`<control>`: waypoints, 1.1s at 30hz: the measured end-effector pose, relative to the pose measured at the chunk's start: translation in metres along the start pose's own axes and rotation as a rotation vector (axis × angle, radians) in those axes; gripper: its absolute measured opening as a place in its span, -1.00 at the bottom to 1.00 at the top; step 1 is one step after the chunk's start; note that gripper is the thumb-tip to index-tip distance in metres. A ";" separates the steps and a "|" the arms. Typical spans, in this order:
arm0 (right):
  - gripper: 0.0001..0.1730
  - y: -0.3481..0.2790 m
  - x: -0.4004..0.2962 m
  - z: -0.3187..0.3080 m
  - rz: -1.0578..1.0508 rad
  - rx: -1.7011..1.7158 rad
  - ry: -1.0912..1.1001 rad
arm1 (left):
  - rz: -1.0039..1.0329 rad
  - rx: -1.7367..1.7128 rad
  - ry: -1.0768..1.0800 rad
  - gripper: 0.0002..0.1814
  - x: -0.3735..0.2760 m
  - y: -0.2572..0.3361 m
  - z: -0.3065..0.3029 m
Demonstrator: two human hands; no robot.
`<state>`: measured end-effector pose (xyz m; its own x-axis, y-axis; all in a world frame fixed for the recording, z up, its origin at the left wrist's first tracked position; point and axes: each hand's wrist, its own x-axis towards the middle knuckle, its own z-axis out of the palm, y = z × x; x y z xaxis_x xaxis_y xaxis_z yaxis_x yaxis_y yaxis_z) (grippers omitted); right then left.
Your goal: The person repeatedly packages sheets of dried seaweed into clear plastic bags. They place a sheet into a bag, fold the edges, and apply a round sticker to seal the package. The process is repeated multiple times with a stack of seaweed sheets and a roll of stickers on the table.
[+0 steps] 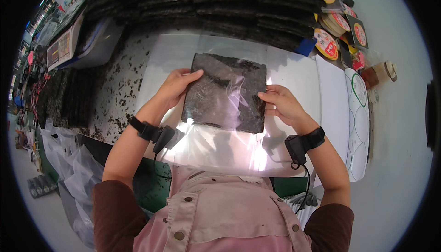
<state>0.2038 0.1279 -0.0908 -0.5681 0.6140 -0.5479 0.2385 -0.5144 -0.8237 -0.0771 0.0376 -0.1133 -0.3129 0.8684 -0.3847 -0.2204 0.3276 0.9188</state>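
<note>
Between my two hands is a square stack of dark dried seaweed sheets (206, 103), with clear plastic film (236, 95) creased and shining over it. My left hand (175, 86) grips its left edge, thumb on top. On the right edge, my right hand (280, 102) pinches the stack between thumb and fingers. A smooth white board or sheet (296, 76) lies beneath, and more clear film (213, 152) glares in front of the stack. How many sheets are in the stack cannot be told.
Tall piles of seaweed (206, 3) span the back. At left stand a weighing scale (62, 50), a plastic tub (103, 45) and another seaweed pile (69, 96); flakes litter the table (127, 79). Round labels (325, 43), white paper (332, 96) and a brown-filled container (377, 74) are at right.
</note>
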 end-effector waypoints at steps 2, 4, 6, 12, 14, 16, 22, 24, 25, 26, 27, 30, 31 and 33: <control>-0.41 0.005 -0.006 0.004 0.002 0.090 0.086 | -0.132 -0.137 -0.164 -0.31 -0.002 0.011 0.013; -0.43 0.006 -0.022 0.006 0.013 0.110 0.084 | -0.059 -0.119 -0.224 -0.37 -0.012 0.021 0.026; -0.34 0.001 -0.053 0.007 0.071 0.122 0.084 | -0.006 -0.126 -0.266 -0.46 -0.013 0.019 0.027; 0.02 0.008 -0.165 0.022 0.212 0.215 0.300 | 0.064 -0.159 -0.423 -0.49 -0.040 0.034 0.050; -0.01 0.016 -0.166 0.019 -0.033 0.132 0.325 | 0.126 -0.141 -0.486 -0.50 -0.042 0.034 0.049; -0.11 0.028 -0.151 0.014 -0.295 0.072 0.386 | 0.230 -0.147 -0.499 -0.50 -0.047 0.031 0.055; -0.46 0.034 -0.093 0.013 -0.680 -0.312 0.328 | 0.465 0.282 -0.471 -0.10 -0.076 0.032 0.036; -0.51 0.040 -0.090 0.024 -0.699 -0.257 0.285 | 0.624 0.522 -0.355 0.07 -0.083 0.023 0.022; -0.46 0.048 -0.085 0.022 -0.635 -0.340 0.241 | 0.760 0.596 -0.314 0.12 -0.089 0.026 0.017; -0.40 0.054 -0.081 0.019 -0.574 -0.430 0.197 | 0.895 0.607 -0.276 0.18 -0.090 0.027 0.015; -0.35 0.059 -0.078 0.017 -0.517 -0.522 0.147 | 0.976 0.559 -0.253 0.24 -0.092 0.026 0.014; -0.34 0.086 -0.059 0.018 -0.726 -0.604 0.178 | 1.071 0.308 -0.193 0.29 -0.091 0.008 0.021; -0.33 0.090 -0.056 0.019 -0.748 -0.572 0.162 | 1.047 0.251 -0.172 0.28 -0.092 0.001 0.022; -0.33 0.091 -0.057 0.020 -0.793 -0.505 0.139 | 1.009 0.266 -0.185 0.31 -0.095 -0.009 0.018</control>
<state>0.2418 0.0342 -0.1319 -0.6195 0.7558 0.2123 0.1545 0.3826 -0.9109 -0.0290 -0.0410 -0.0835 -0.0883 0.8194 0.5664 0.2793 -0.5255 0.8037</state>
